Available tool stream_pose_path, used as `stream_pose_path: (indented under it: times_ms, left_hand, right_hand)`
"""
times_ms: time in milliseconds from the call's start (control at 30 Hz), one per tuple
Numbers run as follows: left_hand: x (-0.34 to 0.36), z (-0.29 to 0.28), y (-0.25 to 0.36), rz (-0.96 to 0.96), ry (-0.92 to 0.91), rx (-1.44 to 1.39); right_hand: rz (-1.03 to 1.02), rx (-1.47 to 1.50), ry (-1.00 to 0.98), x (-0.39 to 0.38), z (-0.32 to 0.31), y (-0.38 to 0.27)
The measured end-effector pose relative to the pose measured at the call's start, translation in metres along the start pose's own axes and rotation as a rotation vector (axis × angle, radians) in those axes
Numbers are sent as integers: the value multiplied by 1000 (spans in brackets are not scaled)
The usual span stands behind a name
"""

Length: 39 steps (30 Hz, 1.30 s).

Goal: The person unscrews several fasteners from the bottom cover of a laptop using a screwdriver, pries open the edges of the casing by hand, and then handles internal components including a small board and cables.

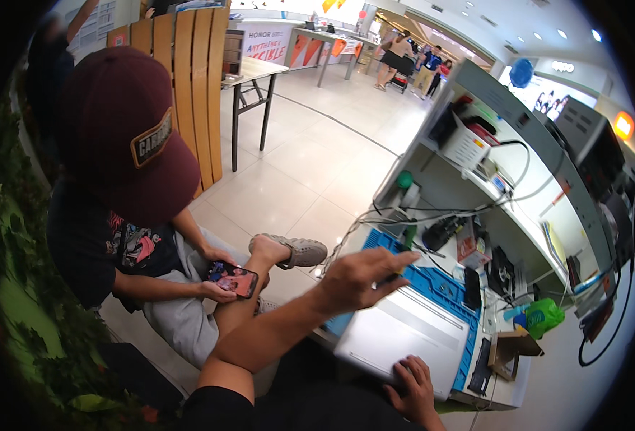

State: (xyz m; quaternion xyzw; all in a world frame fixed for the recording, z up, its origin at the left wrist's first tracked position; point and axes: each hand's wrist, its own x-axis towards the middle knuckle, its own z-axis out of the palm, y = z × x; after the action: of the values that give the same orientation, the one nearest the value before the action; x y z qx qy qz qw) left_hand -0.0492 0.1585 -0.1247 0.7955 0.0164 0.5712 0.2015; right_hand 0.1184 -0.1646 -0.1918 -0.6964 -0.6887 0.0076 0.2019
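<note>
Head view — right hand (pixel 413 388) rests open on the silver laptop (pixel 412 332) — raised left hand (pixel 358 280) curled, grip unclear.

- Flat silver rectangular laptop (pixel 407 334) on the blue ridged mat (pixel 443 287).
- Open brown cardboard box (pixel 505 357) right of both.
- White plastic basket (pixel 466 147) on the white shelf (pixel 527 215) behind them.

Repair counter inside a shop or mall, by the look of it. Workbench side: laptop (pixel 411 337) on a blue mat (pixel 443 287), shelves (pixel 576 183) crammed with small parts, tangled cables (pixel 382 219), a white basket (pixel 467 147). Shop side: display tables (pixel 332 36), a printed banner (pixel 265 44), a glowing orange sign (pixel 624 127), ceiling lights (pixel 561 34), glossy tile floor (pixel 288 165), people standing (pixel 395 54) in the wide walkway beyond.
</note>
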Motion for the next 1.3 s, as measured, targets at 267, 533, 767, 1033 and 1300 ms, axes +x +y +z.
stream_pose_path:
  times_ms: [267, 533, 767, 1033, 1300]
  left_hand:
    - [-1, -2, -17, -78, 6, 63]
    - [4, -2, -16, -37, -101, -172]
    - [7, 0, -13, -5, -113, -89]
    - [-12, 4, -4, -304, -63, -43]
    - [4, -31, -21, -512, 278, -235]
  right_hand:
    - [-112, -73, 16, 26, 12, -1]
    - [-111, 26, 99, 31, 18, -21]
    - [-66, -56, 54, 23, 21, -11]
    - [51, -18, 226, -21, 2, -6]
    - [340, -149, 578, -69, -36, 42]
